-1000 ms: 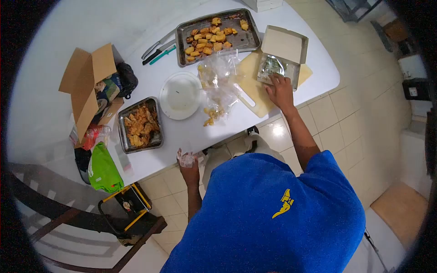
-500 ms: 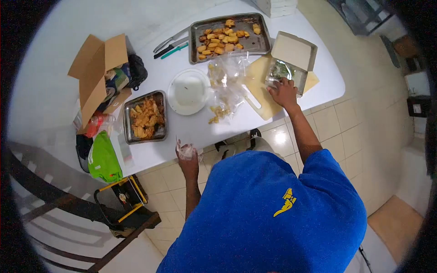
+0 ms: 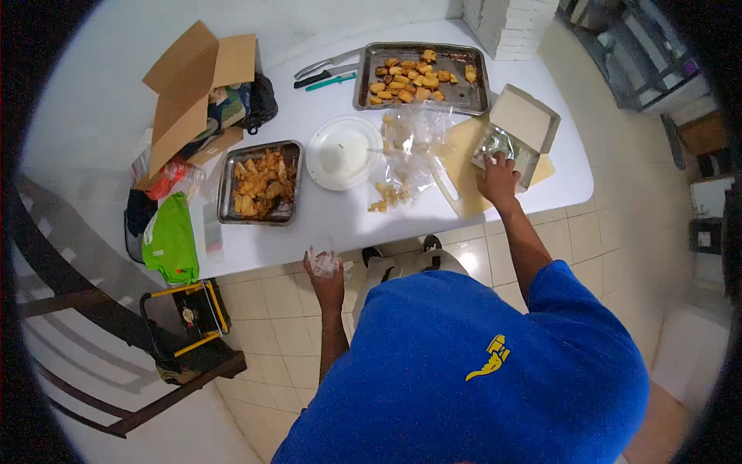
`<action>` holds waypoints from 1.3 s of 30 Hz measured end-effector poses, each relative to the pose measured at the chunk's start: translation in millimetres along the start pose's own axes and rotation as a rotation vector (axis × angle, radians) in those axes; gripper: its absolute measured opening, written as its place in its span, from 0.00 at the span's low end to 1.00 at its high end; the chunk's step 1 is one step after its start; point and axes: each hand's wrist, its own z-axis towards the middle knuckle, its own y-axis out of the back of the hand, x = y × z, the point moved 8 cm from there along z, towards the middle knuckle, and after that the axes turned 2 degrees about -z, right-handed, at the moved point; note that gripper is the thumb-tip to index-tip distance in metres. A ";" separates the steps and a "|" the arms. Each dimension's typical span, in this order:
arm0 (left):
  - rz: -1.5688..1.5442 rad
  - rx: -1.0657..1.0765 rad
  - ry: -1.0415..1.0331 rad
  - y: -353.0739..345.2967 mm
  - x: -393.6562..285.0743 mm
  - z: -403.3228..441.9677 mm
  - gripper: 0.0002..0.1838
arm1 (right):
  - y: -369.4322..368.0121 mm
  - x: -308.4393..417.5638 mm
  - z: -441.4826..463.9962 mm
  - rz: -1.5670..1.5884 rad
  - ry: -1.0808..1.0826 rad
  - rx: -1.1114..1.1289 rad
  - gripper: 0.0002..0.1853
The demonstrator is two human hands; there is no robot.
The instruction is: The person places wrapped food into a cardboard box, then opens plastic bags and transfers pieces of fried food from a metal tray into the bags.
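Observation:
My left hand [image 3: 326,286] is closed around crumpled clear plastic [image 3: 325,264], low in front of the table edge. My right hand [image 3: 501,182] reaches into an open cardboard box [image 3: 533,124]. Its curled fingers are on a clear plastic bag with something green inside [image 3: 495,144]; the fingertips are partly hidden. Under the box lies a yellowish cutting board [image 3: 462,158] with a handle slot. Clear plastic bags holding yellow pieces [image 3: 410,166] lie left of the board. A white plate [image 3: 340,155] stands beside them.
A large tray [image 3: 460,91] holds browned chunks, and a smaller tray [image 3: 261,220] holds shredded-looking cooked food. Knives [image 3: 313,80] lie at the back. An opened carton [image 3: 182,116], a green bag [image 3: 171,240] and a white stack [image 3: 506,35] also take up table space.
The camera view has shifted, so the table contents appear farther right. My right hand stays at the bag in the box, and my left hand still holds the crumpled plastic.

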 end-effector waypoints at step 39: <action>-0.937 0.127 0.442 166.5 165.6 163.3 0.26 | -16.9 411.9 -72.6 0.724 0.536 0.350 0.15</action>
